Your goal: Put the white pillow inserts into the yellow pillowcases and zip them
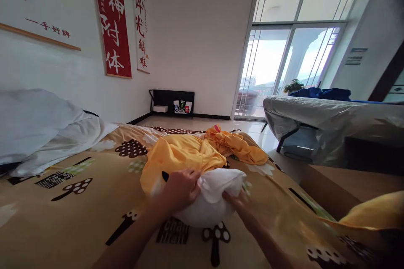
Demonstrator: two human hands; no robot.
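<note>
A white pillow (205,214) lies on the bed's patterned sheet (88,227), its far part covered by a yellow pillowcase (176,151). The near end of the pillow shows bare white. At the edge where yellow meets white, my left hand (183,187) is closed, its fingers bent on the pillowcase. My right hand (235,201) pinches the white corner on the right, thumb on top and the other fingers partly hidden underneath. Just beyond, a crumpled yellow cloth (240,147) lies on the sheet.
Another white pillow (34,122) rests at the left by the wall. To the right stand a cardboard box (353,180), yellow fabric (375,212) and a plastic-covered table (331,113). A low black shelf (172,103) is against the far wall.
</note>
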